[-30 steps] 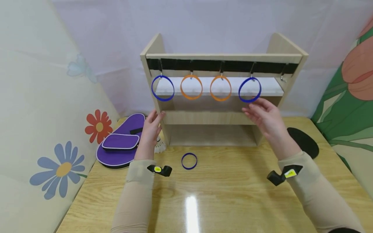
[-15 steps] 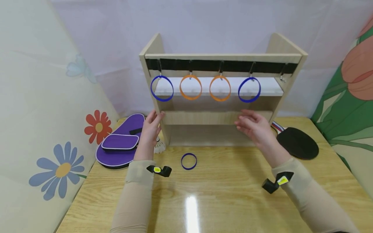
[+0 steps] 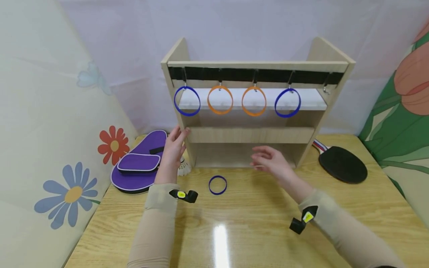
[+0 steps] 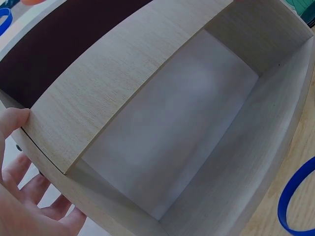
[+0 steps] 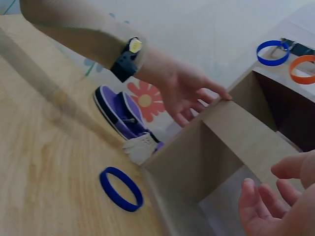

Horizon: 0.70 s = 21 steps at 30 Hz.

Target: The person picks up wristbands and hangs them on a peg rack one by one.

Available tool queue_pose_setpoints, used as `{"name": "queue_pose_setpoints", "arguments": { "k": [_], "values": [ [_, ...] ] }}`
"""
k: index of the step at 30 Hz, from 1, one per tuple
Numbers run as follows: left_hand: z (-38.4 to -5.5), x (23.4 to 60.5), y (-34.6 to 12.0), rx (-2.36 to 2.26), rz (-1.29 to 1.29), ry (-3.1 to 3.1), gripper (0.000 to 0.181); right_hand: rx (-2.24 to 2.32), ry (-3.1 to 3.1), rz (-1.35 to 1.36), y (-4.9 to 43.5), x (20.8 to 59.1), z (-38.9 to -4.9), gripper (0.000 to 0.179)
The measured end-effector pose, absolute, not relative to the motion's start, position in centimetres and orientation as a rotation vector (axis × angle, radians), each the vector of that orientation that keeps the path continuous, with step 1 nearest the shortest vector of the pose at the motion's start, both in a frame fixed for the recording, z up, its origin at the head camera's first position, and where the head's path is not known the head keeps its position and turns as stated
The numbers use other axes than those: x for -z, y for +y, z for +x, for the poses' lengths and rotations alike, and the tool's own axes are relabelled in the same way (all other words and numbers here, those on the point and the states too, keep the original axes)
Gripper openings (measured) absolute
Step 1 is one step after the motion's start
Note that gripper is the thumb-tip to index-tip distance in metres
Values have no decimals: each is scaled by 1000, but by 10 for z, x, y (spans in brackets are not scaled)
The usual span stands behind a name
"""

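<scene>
My left hand [image 3: 173, 149] holds the left side panel of a small wooden shelf [image 3: 249, 134]. In the left wrist view its thumb [image 4: 15, 119] lies on the front edge and the fingers sit against the outer side. My right hand [image 3: 270, 162], fingers loosely bent and holding nothing, hovers before the shelf's lowest opening. To its left a blue ring [image 3: 218, 185], perhaps a wristband, lies on the table. From hooks on the shelf's black strip hang a blue ring [image 3: 178, 108], an orange ring [image 3: 209, 104], a second orange ring [image 3: 244, 106] and another blue ring [image 3: 276, 108].
At the strip's right end is a bare hook [image 3: 326, 89]. A purple paddle case [image 3: 134, 182] and a white shuttlecock [image 3: 184, 168] lie left of the shelf on the wooden table [image 3: 254, 223]. Right of the shelf lies a black table tennis paddle [image 3: 343, 165].
My right hand has moved down and left, away from the hanging blue ring at the right, to the lowest opening. The paddle has come into full view. My left hand stays put.
</scene>
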<state>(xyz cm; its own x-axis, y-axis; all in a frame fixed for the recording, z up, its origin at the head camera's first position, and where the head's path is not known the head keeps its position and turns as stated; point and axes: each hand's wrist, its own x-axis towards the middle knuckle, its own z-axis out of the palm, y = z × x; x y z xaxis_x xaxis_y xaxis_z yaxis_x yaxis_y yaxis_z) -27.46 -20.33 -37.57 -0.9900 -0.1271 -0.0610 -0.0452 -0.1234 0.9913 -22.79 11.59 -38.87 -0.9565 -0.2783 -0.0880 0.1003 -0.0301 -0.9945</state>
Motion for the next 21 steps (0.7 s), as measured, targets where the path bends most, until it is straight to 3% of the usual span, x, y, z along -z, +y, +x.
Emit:
{"name": "queue_pose_setpoints", "arguments": {
  "k": [21],
  "values": [
    [-272,374,-202,2303,203,-2035,62,1909,1934,-172,67,438,-221,46]
  ]
}}
